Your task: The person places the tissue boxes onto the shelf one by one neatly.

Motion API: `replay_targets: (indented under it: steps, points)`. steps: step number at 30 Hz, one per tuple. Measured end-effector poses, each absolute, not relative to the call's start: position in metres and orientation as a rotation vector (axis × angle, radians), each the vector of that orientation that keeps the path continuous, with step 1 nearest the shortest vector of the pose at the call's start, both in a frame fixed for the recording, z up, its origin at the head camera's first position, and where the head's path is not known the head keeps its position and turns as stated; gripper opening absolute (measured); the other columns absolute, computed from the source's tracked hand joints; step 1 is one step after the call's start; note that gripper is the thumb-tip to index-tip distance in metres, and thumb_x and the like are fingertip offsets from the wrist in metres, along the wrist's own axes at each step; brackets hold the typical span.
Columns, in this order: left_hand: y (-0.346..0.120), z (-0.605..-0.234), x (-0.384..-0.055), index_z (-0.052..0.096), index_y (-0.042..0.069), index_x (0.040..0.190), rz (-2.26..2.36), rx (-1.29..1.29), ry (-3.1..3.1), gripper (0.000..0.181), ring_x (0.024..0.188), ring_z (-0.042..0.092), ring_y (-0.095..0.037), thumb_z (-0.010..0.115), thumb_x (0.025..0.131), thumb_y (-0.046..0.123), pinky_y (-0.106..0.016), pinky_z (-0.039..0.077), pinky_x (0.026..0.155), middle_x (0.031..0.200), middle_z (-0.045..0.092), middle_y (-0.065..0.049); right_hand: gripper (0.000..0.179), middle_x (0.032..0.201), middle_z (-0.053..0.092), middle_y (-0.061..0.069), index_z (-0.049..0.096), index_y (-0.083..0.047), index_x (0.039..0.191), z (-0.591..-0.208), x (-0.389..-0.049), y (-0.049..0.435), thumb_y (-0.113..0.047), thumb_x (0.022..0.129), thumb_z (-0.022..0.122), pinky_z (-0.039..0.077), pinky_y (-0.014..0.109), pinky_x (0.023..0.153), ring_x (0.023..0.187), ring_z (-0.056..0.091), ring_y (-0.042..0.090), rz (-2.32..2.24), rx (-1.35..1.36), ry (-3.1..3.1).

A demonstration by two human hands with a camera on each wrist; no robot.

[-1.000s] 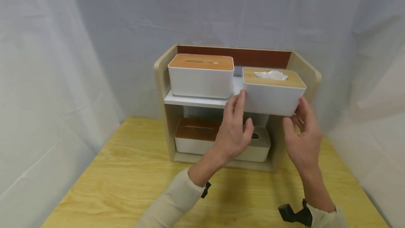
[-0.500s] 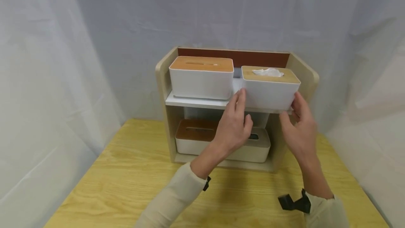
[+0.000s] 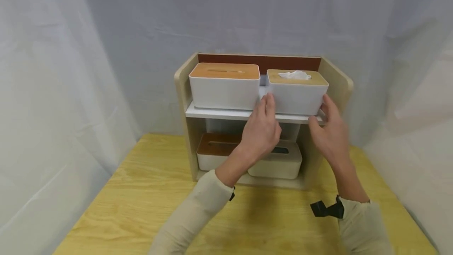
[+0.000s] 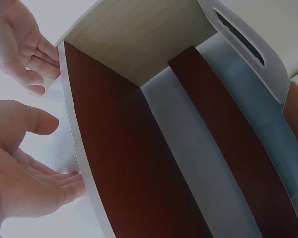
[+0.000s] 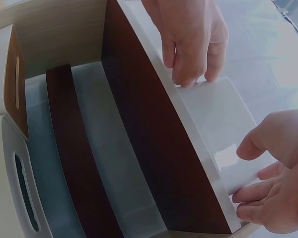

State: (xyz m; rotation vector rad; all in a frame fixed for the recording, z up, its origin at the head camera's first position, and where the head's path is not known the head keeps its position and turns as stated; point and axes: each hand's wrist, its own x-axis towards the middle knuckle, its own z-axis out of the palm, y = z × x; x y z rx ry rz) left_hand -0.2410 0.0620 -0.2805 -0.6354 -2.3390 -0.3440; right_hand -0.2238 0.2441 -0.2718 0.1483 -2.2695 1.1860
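A white tissue box [image 3: 297, 99] with a pale wood lid stands on the right of the upper shelf [image 3: 226, 114], a tissue poking from its slot. My left hand [image 3: 262, 129] has straight fingers against the box's left front corner. At the opposite side, my right hand [image 3: 330, 135] touches the box with its fingers, thumb held apart near the shelf edge. Both the left hand [image 4: 30, 168] and the right hand [image 5: 283, 173] show spread thumbs in the wrist views. The tissue box [image 5: 218, 119] lies between them in the right wrist view.
An orange-lidded white tissue box [image 3: 224, 89] sits on the upper shelf's left. Below are a brown-lidded box [image 3: 210, 160] and a grey-lidded box [image 3: 276, 166], partly behind my left arm. The shelf unit's side panels [image 3: 337, 84] enclose them. It stands on a wooden table [image 3: 141, 200].
The pale-lidded tissue box has moved back and slightly left, deeper onto the upper shelf. Both hands have gone forward with it, the right one also shifting left.
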Motion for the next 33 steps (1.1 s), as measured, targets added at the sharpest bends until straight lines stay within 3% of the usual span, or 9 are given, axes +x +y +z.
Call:
replay_targets:
  steps: [8,15,25,33]
  points:
    - [0.062,-0.272,-0.249,0.020,-0.011,0.151,-0.321,-0.608,-2.455,0.070,0.135,0.045,-0.033,0.054,0.097,0.017,-0.036,0.041,0.110,0.150,0.038,-0.026,0.072,0.153,0.037,0.024,0.016,-0.011,0.160,-0.264,-0.234,0.245,-0.021,0.097,0.049,0.030,0.059,0.112,0.143,0.033,0.040,1.154,0.109,-2.394]
    - [0.062,-0.269,-0.254,0.016,-0.010,0.153,-0.314,-0.576,-2.532,0.071,0.136,0.044,-0.033,0.052,0.099,0.018,-0.035,0.039,0.111,0.152,0.035,-0.026,0.075,0.157,0.032,0.023,0.009,-0.013,0.161,-0.261,-0.241,0.243,-0.025,0.097,0.047,0.029,0.060,0.112,0.145,0.029,0.040,1.153,0.087,-2.471]
    - [0.060,-0.266,-0.256,0.014,-0.009,0.153,-0.307,-0.576,-2.588,0.070,0.139,0.040,-0.033,0.049,0.099,0.018,-0.036,0.034,0.115,0.155,0.030,-0.025,0.078,0.156,0.030,0.027,0.007,-0.008,0.160,-0.262,-0.248,0.244,-0.021,0.096,0.049,0.028,0.059,0.113,0.143,0.031,0.043,1.075,0.177,-2.492]
    - [0.051,-0.275,-0.246,0.021,-0.003,0.154,-0.354,-0.714,-2.507,0.069,0.139,0.040,-0.035,0.055,0.098,0.018,-0.040,0.034,0.115,0.153,0.034,-0.023,0.077,0.157,0.026,0.029,0.012,0.003,0.157,-0.278,-0.244,0.250,-0.007,0.094,0.056,0.025,0.059,0.114,0.143,0.028,0.044,0.956,0.434,-2.338]
